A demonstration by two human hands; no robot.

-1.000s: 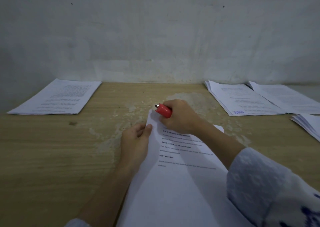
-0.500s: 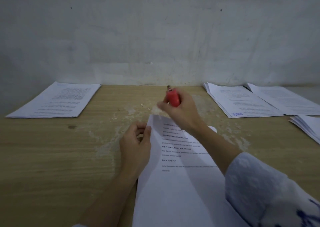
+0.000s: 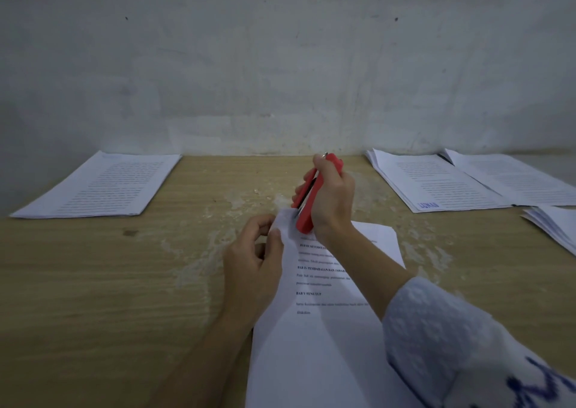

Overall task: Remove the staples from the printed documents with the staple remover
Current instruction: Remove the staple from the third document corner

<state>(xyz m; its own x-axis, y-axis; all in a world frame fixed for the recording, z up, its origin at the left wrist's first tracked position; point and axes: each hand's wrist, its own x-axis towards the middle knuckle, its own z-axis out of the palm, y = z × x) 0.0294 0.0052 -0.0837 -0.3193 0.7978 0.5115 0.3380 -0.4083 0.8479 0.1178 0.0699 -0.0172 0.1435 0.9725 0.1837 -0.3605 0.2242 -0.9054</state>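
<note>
At document's [image 3: 314,329] top-left corner, right hand [image 3: 332,201] clenching red staple remover [image 3: 307,214], left hand [image 3: 254,261] pinching paper edge.

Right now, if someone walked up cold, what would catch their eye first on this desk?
The red staple remover, the only bright colour here, stands nearly upright in the right hand at the centre, its lower end on the top corner of the printed document. The left hand pinches that corner. Other printed stacks lie at the far left and far right of the wooden table.

Matt wooden table [image 3: 93,283], red plastic staple remover [image 3: 307,217], white paper document [image 3: 311,345].
</note>
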